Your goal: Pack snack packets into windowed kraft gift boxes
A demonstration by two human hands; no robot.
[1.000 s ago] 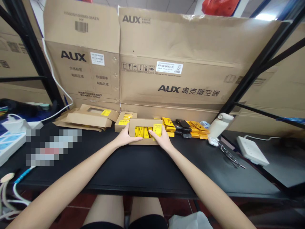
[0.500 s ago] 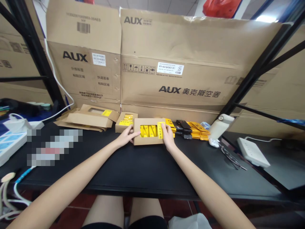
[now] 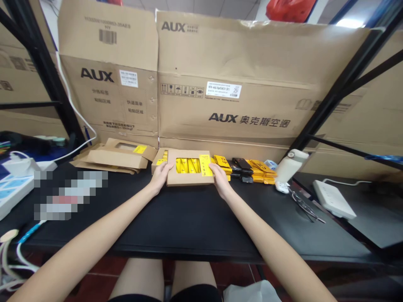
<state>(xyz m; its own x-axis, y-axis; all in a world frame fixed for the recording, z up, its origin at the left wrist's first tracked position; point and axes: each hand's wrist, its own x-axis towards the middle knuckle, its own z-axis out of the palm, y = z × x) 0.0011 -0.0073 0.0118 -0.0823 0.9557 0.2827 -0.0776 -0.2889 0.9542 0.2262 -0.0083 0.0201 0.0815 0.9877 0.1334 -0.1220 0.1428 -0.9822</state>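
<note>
A brown cardboard box (image 3: 185, 180) is held between my two hands above the black table. Through its window several yellow packets (image 3: 188, 165) show, and a yellow label (image 3: 205, 165) covers the right part of its face. My left hand (image 3: 161, 175) grips the left edge, thumb on the front. On the right edge, beside the label, my right hand (image 3: 219, 176) is closed with the thumb in front; its other fingers are partly hidden. Behind the held box, a second cardboard box (image 3: 156, 168) with yellow packets is partly covered.
Flattened boxes (image 3: 110, 159) lie at the back left. Yellow and black packets (image 3: 242, 167) are piled to the right, near a white bottle (image 3: 290, 165), glasses (image 3: 304, 204) and a white router (image 3: 334, 199). Large cardboard sheets (image 3: 252, 100) stand behind. A power strip (image 3: 15, 186) sits at far left.
The held box has moved left and slightly up, now overlapping the box behind it. My left hand has closed more firmly round its edge; my right hand has shifted left with it.
</note>
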